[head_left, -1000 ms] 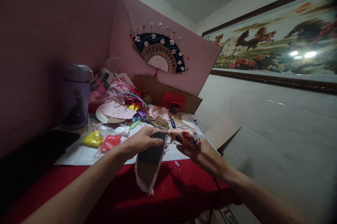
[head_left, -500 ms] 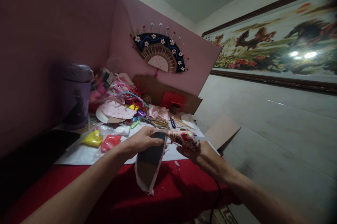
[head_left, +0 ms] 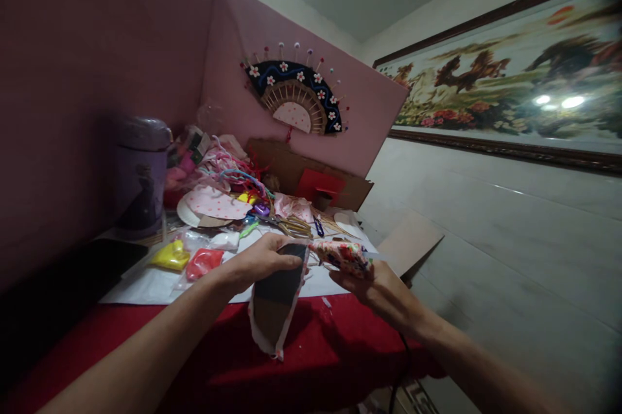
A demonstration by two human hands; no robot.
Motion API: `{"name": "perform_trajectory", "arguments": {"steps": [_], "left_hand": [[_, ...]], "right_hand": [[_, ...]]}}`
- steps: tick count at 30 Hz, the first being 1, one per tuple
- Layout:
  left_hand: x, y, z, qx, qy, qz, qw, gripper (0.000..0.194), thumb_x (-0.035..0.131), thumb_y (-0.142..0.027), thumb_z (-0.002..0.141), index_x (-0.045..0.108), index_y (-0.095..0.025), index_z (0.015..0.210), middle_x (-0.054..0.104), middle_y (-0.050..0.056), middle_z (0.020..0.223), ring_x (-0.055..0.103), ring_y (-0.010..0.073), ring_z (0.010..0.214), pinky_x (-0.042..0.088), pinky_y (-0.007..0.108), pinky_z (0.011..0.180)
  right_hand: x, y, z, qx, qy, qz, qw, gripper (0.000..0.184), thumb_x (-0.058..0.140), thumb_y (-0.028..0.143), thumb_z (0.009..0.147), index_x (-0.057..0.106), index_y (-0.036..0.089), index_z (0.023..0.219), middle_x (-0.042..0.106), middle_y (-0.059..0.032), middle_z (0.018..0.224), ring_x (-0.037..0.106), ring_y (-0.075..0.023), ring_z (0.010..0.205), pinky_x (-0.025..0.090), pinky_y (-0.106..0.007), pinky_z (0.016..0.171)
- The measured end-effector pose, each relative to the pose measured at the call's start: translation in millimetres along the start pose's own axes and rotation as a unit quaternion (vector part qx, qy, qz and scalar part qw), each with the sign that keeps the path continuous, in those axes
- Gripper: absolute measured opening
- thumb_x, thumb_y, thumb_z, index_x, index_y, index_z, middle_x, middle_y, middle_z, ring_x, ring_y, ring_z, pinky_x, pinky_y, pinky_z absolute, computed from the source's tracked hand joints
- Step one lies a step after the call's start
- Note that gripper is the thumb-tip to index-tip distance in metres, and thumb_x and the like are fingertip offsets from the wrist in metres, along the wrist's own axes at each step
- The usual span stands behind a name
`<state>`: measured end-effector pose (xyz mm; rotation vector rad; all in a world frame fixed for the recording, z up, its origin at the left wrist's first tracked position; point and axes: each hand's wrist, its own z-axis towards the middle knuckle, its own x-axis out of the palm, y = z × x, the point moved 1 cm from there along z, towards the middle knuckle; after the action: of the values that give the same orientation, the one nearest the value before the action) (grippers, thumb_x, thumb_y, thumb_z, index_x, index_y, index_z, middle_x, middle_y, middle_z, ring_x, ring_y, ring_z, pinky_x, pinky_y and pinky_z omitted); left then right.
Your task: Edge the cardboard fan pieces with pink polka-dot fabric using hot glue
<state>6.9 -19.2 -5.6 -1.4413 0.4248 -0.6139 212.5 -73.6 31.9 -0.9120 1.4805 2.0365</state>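
My left hand [head_left: 269,256] grips the upper end of a half-round cardboard piece [head_left: 275,313], dark on this side, with pink-dotted white cloth folded over its edge. In my right hand [head_left: 367,281] is a flower-patterned hot glue gun [head_left: 340,255], its nozzle pointing left at the piece's upper right edge. A clear glue stick shows at the gun's back, and a black cord [head_left: 404,362] hangs below my right wrist. Whether the nozzle touches the cloth edge, I cannot tell. Both hands are over the front of the table.
Behind my hands lie gold-handled scissors [head_left: 294,226] and a blue cutter [head_left: 318,226]. Yellow clay [head_left: 171,256] and red clay [head_left: 204,264] packets rest on white paper at left, near a purple thermos [head_left: 140,181]. A decorated fan [head_left: 296,96] is on the pink board.
My right hand and the glue gun have shifted very slightly to the right. My left hand and the cardboard piece stay in place.
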Motion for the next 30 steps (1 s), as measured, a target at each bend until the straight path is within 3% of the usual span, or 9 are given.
{"name": "perform_trajectory", "arguments": {"steps": [12, 16, 22, 30], "left_hand": [[-1.9, 2, 1, 0.001, 0.0, 0.004, 1.0, 0.013, 0.065, -0.025, 0.07, 0.065, -0.013, 0.077, 0.068, 0.006, 0.07, 0.061, 0.0151, 0.059, 0.047, 0.032, 0.063], [-1.4, 0, 0, -0.002, -0.001, 0.006, 1.0, 0.014, 0.065, -0.025, 0.07, 0.065, -0.013, 0.076, 0.068, 0.006, 0.069, 0.061, 0.0152, 0.058, 0.047, 0.032, 0.062], [-0.7, 0, -1, 0.003, -0.001, 0.012, 1.0, 0.016, 0.066, -0.027, 0.069, 0.064, -0.013, 0.076, 0.067, 0.005, 0.068, 0.06, 0.0146, 0.057, 0.046, 0.03, 0.061], [0.0, -1, -2, 0.006, 0.0, 0.015, 1.0, 0.013, 0.064, -0.025, 0.069, 0.064, -0.013, 0.075, 0.066, 0.004, 0.067, 0.059, 0.0142, 0.057, 0.045, 0.029, 0.06]], "right_hand": [[0, 8, 1, -0.021, 0.003, 0.003, 1.0, 0.03, 0.056, 0.041, 0.08, 0.064, 0.02, 0.1, 0.064, -0.0039, 0.09, 0.056, -0.0202, 0.078, 0.043, -0.027, 0.062], [1, 9, -1, -0.001, 0.003, 0.002, 1.0, 0.029, 0.056, 0.042, 0.08, 0.066, 0.019, 0.094, 0.065, -0.0032, 0.085, 0.056, -0.0192, 0.073, 0.043, -0.028, 0.06], [5, 8, 2, 0.0, 0.0, 0.011, 1.0, 0.027, 0.057, 0.04, 0.078, 0.066, 0.018, 0.092, 0.066, -0.0042, 0.087, 0.057, -0.0203, 0.079, 0.045, -0.029, 0.07], [5, 17, 5, -0.029, -0.024, -0.029, 0.999, 0.024, 0.058, 0.039, 0.078, 0.065, 0.017, 0.085, 0.064, -0.0046, 0.082, 0.055, -0.0188, 0.072, 0.044, -0.028, 0.063]]}}
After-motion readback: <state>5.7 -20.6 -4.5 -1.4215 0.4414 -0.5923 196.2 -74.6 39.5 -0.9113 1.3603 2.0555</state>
